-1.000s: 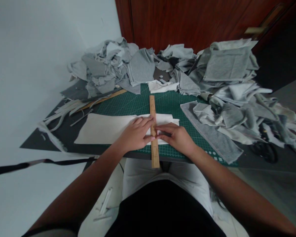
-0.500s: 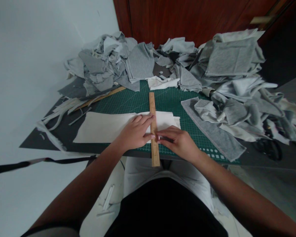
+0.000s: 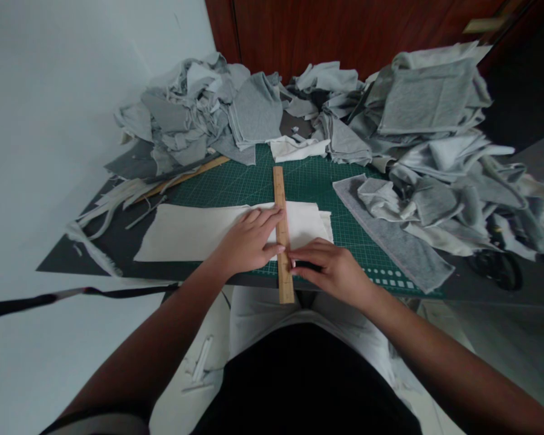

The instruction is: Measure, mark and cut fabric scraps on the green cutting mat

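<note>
White cloth (image 3: 185, 232) is lying flat around mid-frame, wooden ruler (image 3: 286, 287) straight across it. My left hand (image 3: 247, 244) is spread out, fingertips and thumb pressing on the ruler. My right hand (image 3: 338, 269) is pinched up at the ruler's right edge, can't tell on what. Green cutting mat (image 3: 315, 181) underneath, grey fabric scraps (image 3: 176, 115) heaped upper left, folded grey cloth (image 3: 428, 99) upper right.

Open mat (image 3: 309, 183) beside ruler (image 3: 279, 188), fabric heaps (image 3: 428, 99) — beyond
</note>
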Action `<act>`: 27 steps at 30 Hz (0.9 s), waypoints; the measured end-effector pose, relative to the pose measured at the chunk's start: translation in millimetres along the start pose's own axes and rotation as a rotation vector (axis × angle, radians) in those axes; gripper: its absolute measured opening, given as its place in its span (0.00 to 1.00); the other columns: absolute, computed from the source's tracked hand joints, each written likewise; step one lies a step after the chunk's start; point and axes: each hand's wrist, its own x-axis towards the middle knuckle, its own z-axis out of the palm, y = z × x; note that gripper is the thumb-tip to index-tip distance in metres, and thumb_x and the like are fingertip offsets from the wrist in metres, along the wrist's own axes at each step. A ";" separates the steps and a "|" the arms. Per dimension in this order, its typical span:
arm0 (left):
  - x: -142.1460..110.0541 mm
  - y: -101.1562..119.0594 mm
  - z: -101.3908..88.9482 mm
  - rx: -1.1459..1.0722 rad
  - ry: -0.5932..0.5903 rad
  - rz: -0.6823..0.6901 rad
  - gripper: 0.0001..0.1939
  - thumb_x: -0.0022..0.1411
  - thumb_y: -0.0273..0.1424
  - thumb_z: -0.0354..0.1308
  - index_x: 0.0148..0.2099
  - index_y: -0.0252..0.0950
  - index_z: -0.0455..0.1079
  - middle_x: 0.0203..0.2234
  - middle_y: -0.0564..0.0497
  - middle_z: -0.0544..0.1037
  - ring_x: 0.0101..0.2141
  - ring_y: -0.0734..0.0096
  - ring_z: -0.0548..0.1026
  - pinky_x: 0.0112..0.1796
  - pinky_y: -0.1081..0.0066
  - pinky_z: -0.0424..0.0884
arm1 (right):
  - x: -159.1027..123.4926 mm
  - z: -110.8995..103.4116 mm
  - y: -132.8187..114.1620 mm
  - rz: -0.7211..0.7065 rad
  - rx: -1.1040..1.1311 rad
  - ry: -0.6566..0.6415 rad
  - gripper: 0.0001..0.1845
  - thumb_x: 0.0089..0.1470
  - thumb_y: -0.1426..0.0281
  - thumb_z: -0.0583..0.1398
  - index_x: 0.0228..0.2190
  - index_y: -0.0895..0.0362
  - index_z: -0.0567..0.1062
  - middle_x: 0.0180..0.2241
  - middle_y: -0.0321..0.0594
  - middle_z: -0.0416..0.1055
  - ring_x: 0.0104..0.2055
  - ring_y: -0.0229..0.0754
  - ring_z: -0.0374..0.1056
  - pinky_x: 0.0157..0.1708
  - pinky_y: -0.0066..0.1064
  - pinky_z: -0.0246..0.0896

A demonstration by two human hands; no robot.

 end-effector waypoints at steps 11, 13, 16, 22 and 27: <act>-1.0 -1.2 1.1 -0.001 0.011 0.003 0.36 0.69 0.42 0.58 0.72 0.33 0.54 0.69 0.41 0.63 0.63 0.48 0.63 0.64 0.53 0.58 | -3.6 -4.2 -6.7 0.010 0.076 -0.002 0.13 0.60 0.65 0.67 0.47 0.53 0.82 0.40 0.39 0.83 0.41 0.43 0.77 0.43 0.36 0.74; -1.2 -1.1 0.7 -0.005 0.010 0.003 0.36 0.69 0.42 0.58 0.73 0.34 0.54 0.69 0.41 0.62 0.63 0.48 0.63 0.63 0.53 0.58 | 2.1 -5.9 -3.4 0.051 0.086 0.022 0.12 0.60 0.66 0.68 0.46 0.52 0.83 0.41 0.39 0.83 0.43 0.43 0.77 0.45 0.36 0.74; -0.9 -0.9 -0.1 -0.014 0.002 0.001 0.36 0.69 0.42 0.58 0.73 0.34 0.54 0.69 0.40 0.62 0.63 0.48 0.63 0.62 0.52 0.60 | 13.7 -6.8 2.7 0.103 0.067 0.065 0.11 0.59 0.66 0.69 0.44 0.51 0.83 0.41 0.39 0.83 0.45 0.43 0.78 0.48 0.37 0.74; -0.3 -0.4 -1.4 -0.005 0.003 -0.004 0.36 0.68 0.43 0.59 0.72 0.33 0.56 0.68 0.40 0.64 0.63 0.48 0.64 0.63 0.54 0.59 | 20.4 -0.8 5.9 0.063 0.000 0.046 0.12 0.59 0.69 0.68 0.46 0.52 0.83 0.43 0.40 0.83 0.47 0.44 0.78 0.49 0.37 0.74; -0.6 -0.1 -1.4 -0.004 0.004 -0.002 0.36 0.69 0.44 0.58 0.72 0.34 0.55 0.68 0.39 0.63 0.63 0.47 0.64 0.63 0.52 0.59 | 15.8 -0.9 5.6 0.054 -0.008 0.051 0.11 0.61 0.68 0.67 0.46 0.51 0.82 0.44 0.39 0.82 0.47 0.44 0.78 0.50 0.37 0.75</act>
